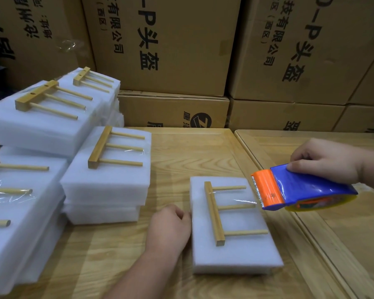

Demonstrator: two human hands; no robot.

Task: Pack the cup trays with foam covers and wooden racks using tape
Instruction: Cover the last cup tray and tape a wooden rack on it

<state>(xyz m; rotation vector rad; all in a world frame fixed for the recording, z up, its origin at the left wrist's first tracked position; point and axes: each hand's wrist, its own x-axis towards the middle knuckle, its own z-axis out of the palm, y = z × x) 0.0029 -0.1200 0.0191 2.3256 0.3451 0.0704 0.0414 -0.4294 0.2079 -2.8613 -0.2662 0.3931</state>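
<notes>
In the lower middle of the frame, the foam package lies on the counter with a wooden rack on top. The left hand, grip loosely curled and holding nothing, braces its edge so it cannot slide. The right hand grasps the tape dispenser, pulling tape across the rack to fix it.

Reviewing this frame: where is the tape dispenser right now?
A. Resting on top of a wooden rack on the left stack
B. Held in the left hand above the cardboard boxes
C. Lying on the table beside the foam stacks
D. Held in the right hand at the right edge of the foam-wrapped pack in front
D: the right hand grips the blue and orange tape dispenser, its orange end at the right edge of the front foam pack.
</notes>
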